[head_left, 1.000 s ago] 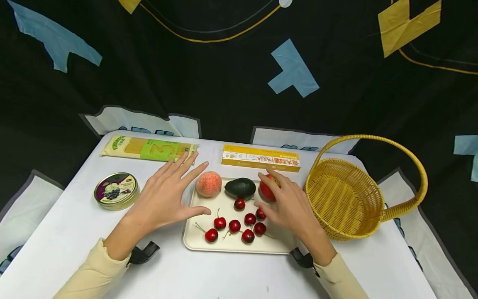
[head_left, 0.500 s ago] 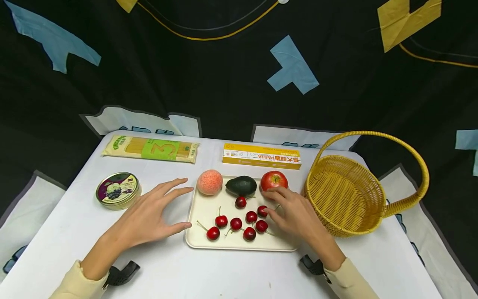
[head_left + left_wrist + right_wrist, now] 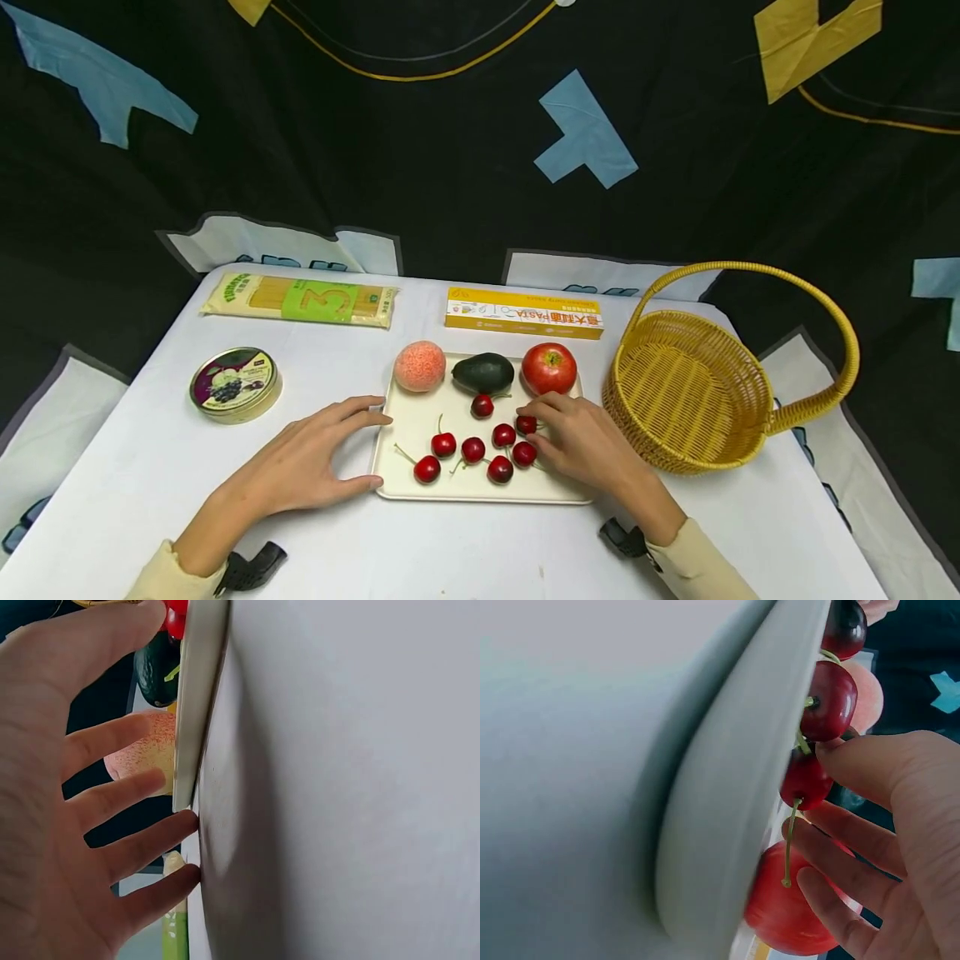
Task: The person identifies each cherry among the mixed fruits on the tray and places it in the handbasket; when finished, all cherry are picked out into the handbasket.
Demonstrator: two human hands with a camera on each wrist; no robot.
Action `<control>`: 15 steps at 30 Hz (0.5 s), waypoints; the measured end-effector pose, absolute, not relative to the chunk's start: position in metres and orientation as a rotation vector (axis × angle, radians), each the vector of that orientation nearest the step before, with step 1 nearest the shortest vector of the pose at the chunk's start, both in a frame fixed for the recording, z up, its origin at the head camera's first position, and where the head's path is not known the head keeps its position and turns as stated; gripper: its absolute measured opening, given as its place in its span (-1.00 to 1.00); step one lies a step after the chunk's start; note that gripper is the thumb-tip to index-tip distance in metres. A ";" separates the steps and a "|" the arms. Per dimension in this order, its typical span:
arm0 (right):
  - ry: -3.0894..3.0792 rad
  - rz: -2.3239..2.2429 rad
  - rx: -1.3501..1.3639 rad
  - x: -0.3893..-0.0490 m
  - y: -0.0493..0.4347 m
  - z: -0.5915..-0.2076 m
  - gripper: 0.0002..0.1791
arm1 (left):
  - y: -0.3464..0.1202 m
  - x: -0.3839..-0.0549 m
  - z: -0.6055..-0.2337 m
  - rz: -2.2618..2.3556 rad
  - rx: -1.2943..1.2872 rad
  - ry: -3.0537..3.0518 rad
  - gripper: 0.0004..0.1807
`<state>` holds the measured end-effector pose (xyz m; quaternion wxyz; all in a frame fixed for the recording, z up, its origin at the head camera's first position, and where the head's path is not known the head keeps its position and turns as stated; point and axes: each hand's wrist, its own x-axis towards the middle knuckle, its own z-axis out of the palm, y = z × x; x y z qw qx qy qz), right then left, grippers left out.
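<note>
In the head view, my right hand [image 3: 581,437] has its thumb and fingers around a dark red cherry [image 3: 527,424] at the right of the cream tray [image 3: 480,492]. The right wrist view shows the same cherry [image 3: 806,780] pinched between thumb and fingers, its stem hanging free; an apple [image 3: 787,900] lies just beyond. Several more cherries [image 3: 472,451] are scattered over the tray. At the tray's left edge, my left hand [image 3: 300,458] spreads its fingers and thumb, with nothing held. Its fingertips [image 3: 187,821] are close to the rim; contact is unclear.
Along the tray's back sit a peach [image 3: 420,367], an avocado [image 3: 483,374] and the apple. A yellow wicker basket [image 3: 686,392] stands to the right. A round tin [image 3: 234,383] lies left; a pasta bag [image 3: 300,300] and a pasta box [image 3: 523,313] lie behind.
My left hand has drawn back from above the tray to its left edge and come lower. The right hand has moved from in front of the apple down to a cherry and taken hold of it.
</note>
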<state>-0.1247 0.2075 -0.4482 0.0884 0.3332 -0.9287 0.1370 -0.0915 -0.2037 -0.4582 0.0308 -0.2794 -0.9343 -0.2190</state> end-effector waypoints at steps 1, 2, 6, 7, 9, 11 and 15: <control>-2.770 0.406 1.002 -0.125 0.207 -0.449 -0.67 | -0.204 -0.091 -0.459 -0.670 -0.862 -2.881 -0.23; -2.774 0.402 1.009 -0.126 0.207 -0.449 -0.68 | -0.204 -0.092 -0.460 -0.668 -0.865 -2.882 -0.24; -2.785 0.385 1.021 -0.126 0.208 -0.451 -0.69 | -0.205 -0.092 -0.461 -0.654 -0.892 -2.868 -0.29; -2.783 0.383 1.023 -0.126 0.208 -0.451 -0.69 | -0.205 -0.093 -0.462 -0.651 -0.897 -2.863 -0.31; -2.779 0.386 1.027 -0.127 0.208 -0.452 -0.69 | -0.205 -0.093 -0.462 -0.642 -0.908 -2.855 -0.35; -2.773 0.391 1.032 -0.127 0.208 -0.453 -0.69 | -0.206 -0.093 -0.463 -0.642 -0.914 -2.853 -0.38; -2.757 0.397 1.036 -0.128 0.208 -0.453 -0.69 | -0.205 -0.094 -0.465 -0.659 -0.914 -2.855 -0.41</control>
